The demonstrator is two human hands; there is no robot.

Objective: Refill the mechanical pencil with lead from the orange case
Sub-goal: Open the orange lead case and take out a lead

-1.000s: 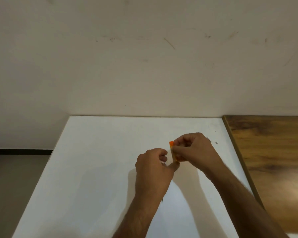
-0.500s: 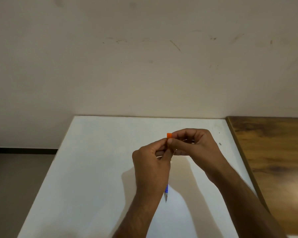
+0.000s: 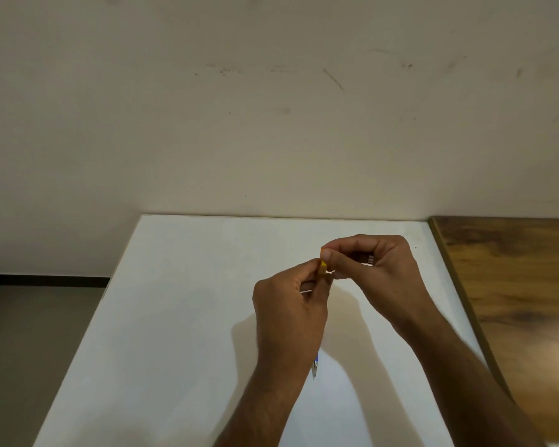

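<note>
Hands meet above the white desk (image 3: 181, 317), approx mid-task by my read. Your left hand (image 3: 289, 314) grips the mechanical pencil (image 3: 315, 366), blue barrel w/ metal tip poking out below the palm, tip pointing toward you. Your right hand (image 3: 373, 269) pinches the orange case (image 3: 322, 265), only a sliver showing btwn fingertips, right at the pencil's top end. Lead itself too small to see, so can't tell if any has gone in. Likely left: feed lead, close pencil, shut case.
</note>
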